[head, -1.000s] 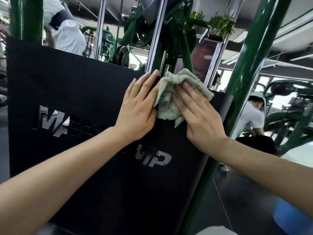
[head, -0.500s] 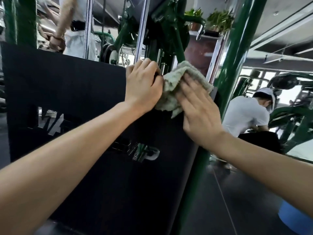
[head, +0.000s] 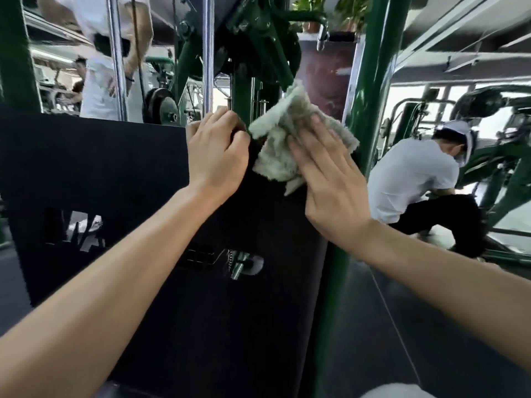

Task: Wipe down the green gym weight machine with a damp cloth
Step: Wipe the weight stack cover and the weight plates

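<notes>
The machine's black front panel (head: 120,173) fills the lower left, framed by a green upright post (head: 370,70) on its right. A pale, fluffy cloth (head: 280,130) lies over the panel's top right corner. My right hand (head: 330,176) presses flat on the cloth with straight fingers. My left hand (head: 217,156) is just left of the cloth, its fingers curled over the panel's top edge and gripping it. Green linkage and chrome guide rods (head: 207,53) rise behind the panel.
A person in a white shirt (head: 408,179) crouches to the right beside another green machine (head: 505,156). Another person in white (head: 97,81) stands behind the panel at the left. Potted plants (head: 350,10) sit on a shelf above. Dark floor (head: 388,326) runs along the right.
My left hand went from lying flat beside the cloth to curling over the panel's top edge. The cloth and my right hand shifted up toward the top right corner.
</notes>
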### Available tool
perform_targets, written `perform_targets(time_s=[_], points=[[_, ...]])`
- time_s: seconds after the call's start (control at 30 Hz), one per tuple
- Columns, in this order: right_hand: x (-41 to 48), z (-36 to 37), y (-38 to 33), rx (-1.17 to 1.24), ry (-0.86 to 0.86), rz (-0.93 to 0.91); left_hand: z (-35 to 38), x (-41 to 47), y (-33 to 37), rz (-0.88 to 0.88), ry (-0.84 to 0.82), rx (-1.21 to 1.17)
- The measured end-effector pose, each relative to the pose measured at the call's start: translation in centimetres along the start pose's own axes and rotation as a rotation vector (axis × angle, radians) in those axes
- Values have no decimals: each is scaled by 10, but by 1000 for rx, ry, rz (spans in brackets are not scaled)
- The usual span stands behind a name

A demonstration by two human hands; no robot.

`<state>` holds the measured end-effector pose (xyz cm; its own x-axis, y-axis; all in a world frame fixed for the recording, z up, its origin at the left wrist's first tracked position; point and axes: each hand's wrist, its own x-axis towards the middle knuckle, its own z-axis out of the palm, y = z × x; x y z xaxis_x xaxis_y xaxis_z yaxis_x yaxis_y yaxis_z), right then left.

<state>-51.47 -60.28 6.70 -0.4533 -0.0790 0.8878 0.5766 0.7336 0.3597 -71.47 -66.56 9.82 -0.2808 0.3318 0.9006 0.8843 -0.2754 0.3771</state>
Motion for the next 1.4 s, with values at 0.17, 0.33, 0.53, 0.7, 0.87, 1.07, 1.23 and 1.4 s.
perform_targets(time_s=[0.17, 0.33, 0.53, 0.7, 0.87, 1.07, 1.23, 1.4], points=[[-98, 27, -34, 20, -134, -99, -3, 0, -4, -7, 4, -88], [-177, 41, -62, -35, -451, -350, 5, -7, -17, 133, 80, -131], [-126, 44, -55, 29, -222, -118, 16, -72, -59, 466, 164, -10], [-189, 64, -78, 32, -269, -143, 35, -224, -96, 414, -134, 6], [-252, 61, -101, 55, -497, -245, 38, -310, -124, 326, -317, 110], [-194, 53, -87, 40, -294, -90, 31, -330, -130, 210, -286, 132], [-252, 77, -99, 9, -293, -160, 35, -333, -139, 228, -300, 153], [-331, 86, -121, -42, -584, -450, 38, -355, -143, 214, -320, 201]])
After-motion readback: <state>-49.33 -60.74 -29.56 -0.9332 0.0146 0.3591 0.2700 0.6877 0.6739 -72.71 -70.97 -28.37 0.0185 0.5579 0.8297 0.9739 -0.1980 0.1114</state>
